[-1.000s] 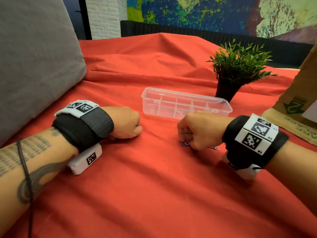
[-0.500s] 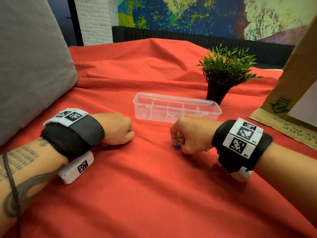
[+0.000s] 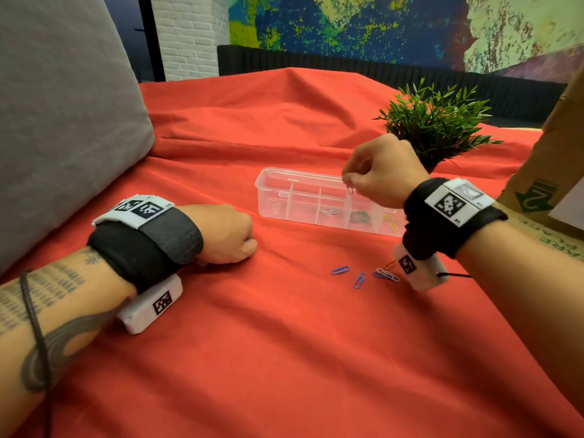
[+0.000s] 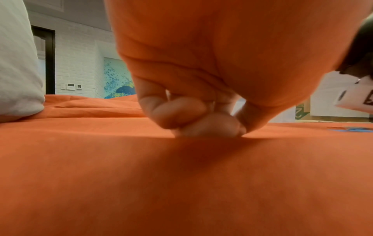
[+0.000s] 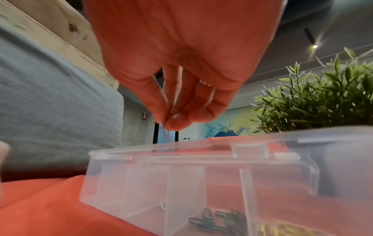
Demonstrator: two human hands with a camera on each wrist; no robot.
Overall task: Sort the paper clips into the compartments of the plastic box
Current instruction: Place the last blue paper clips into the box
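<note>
A clear plastic box (image 3: 278,197) with several compartments lies on the red cloth, with silver, dark and yellow clips inside. My right hand (image 3: 350,181) hovers above the box and pinches a small paper clip (image 3: 350,189) that hangs from thumb and forefinger; the right wrist view shows that paper clip (image 5: 165,133) over the box (image 5: 141,159). Loose blue paper clips (image 3: 339,269) and a small mixed pile (image 3: 386,273) lie on the cloth in front of the box. My left hand (image 3: 243,245) rests as a fist on the cloth, left of the box, its fingers (image 4: 181,111) curled and holding nothing.
A potted green plant (image 3: 433,124) stands just behind the box's right end. A cardboard box (image 3: 550,172) is at the right edge. A large grey cushion (image 3: 57,115) fills the left side. Red cloth (image 3: 284,358) covers the whole surface.
My right hand has lifted off the cloth with one clip and moved forward over the box, uncovering the loose clips. The left hand stays put.
</note>
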